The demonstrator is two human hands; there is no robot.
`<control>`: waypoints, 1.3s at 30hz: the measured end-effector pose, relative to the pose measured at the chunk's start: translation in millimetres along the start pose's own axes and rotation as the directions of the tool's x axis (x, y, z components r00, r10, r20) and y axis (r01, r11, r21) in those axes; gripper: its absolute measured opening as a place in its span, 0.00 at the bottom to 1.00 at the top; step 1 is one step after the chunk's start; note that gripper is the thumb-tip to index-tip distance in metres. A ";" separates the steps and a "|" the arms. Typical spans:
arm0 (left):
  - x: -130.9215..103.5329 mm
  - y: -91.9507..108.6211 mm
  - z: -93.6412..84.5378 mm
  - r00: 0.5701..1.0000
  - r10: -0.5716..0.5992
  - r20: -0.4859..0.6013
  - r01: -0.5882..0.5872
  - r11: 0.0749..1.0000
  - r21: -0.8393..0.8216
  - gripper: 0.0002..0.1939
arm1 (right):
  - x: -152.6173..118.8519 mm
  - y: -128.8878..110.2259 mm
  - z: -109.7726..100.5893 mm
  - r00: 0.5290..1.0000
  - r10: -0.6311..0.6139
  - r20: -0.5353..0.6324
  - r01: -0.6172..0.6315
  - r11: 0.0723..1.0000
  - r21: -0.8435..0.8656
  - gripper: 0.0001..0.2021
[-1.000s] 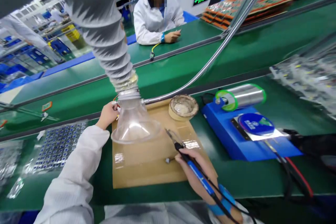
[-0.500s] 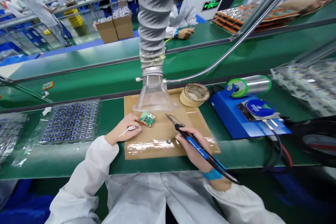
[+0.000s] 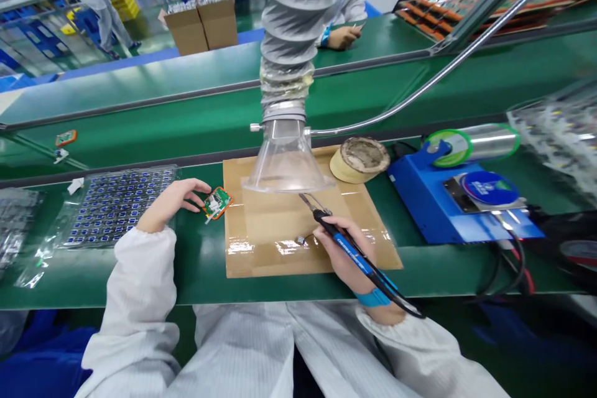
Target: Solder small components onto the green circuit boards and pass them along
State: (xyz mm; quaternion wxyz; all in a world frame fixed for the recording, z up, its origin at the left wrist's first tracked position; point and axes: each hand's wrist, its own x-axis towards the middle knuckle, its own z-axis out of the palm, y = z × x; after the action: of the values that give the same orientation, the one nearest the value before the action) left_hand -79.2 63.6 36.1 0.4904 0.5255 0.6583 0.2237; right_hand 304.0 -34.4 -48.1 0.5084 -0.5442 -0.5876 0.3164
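Note:
My left hand [image 3: 176, 202] has its fingers apart, the fingertips right beside a small green circuit board [image 3: 217, 201] with an orange edge. The board lies on the green bench at the left edge of a brown cardboard sheet [image 3: 265, 261]. A small white piece sits on its near side. My right hand [image 3: 347, 252] grips a blue and black soldering iron [image 3: 352, 253], its two-pronged metal end pointing up and left over the cardboard. A tiny part [image 3: 301, 240] shows just left of my right fingers; whether they touch it I cannot tell.
A clear fume hood [image 3: 289, 168] hangs over the cardboard, beside a round tape roll [image 3: 359, 160]. To the right stands a blue soldering station [image 3: 429, 199] with a solder reel [image 3: 473, 144]. A tray of small blue parts [image 3: 119, 208] lies left. A co-worker's hand [image 3: 344, 37] is across the bench.
My left hand has moved left, carrying the circuit board off the cardboard onto the green bench, and its fingers have come apart. My right hand keeps the soldering iron nearly in place.

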 end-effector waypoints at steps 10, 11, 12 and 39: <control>6.0 1.4 49.1 0.998 0.050 -0.030 -0.036 0.935 0.352 0.23 | -0.2 0.3 4.2 1.000 -0.002 0.019 0.001 0.999 0.047 0.11; 6.5 1.7 50.8 0.999 0.050 -0.020 -0.040 0.942 0.334 0.23 | -0.2 0.7 4.3 1.000 0.003 0.019 -0.004 0.999 0.044 0.11; 6.5 2.1 52.6 0.998 0.059 -0.034 -0.044 0.944 0.327 0.21 | -0.2 1.3 4.5 1.000 0.007 0.015 -0.008 0.999 0.042 0.11; -33.1 44.2 145.9 0.740 0.618 0.266 -0.651 0.558 0.514 0.13 | 4.3 -26.5 22.4 0.992 0.115 0.050 -0.123 0.966 0.227 0.11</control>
State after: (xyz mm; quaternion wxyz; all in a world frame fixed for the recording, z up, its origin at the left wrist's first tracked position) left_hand 69.1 16.5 24.4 0.2111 0.8548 0.4462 0.1602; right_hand 274.9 -31.7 -28.9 0.5371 -0.5104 -0.5225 0.4219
